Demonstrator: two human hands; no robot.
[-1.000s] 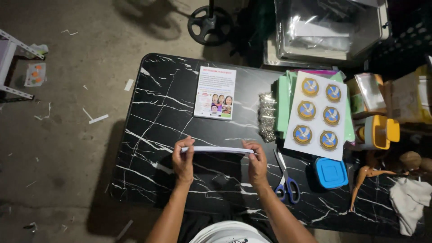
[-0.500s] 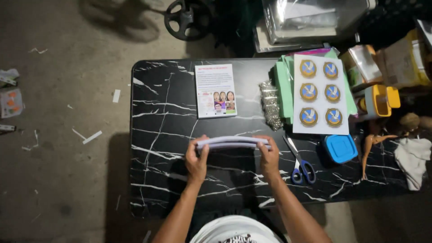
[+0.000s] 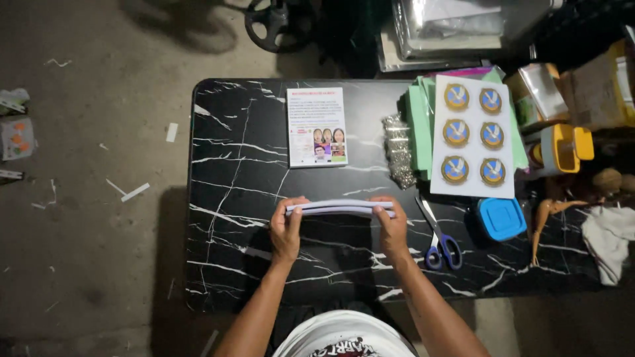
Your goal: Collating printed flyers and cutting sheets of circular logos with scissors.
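The left hand (image 3: 286,231) and right hand (image 3: 391,228) each keep a closed grip on 1 end of a thin stack of pale paper (image 3: 340,208), held edge-on just above the black marbled desk (image 3: 231,172). The step looks like squaring the sheets; next calls for tapping the edges level, clear of the scissors (image 3: 438,238) beside the right hand.

Home craft corner: marbled table (image 3: 225,172), scissors (image 3: 438,239), sticker sheet (image 3: 473,135), littered floor (image 3: 99,198).

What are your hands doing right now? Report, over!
Left hand and right hand grip the ends of a folded paper stack above the black marble table. Scissors lie right. Nothing blocking.
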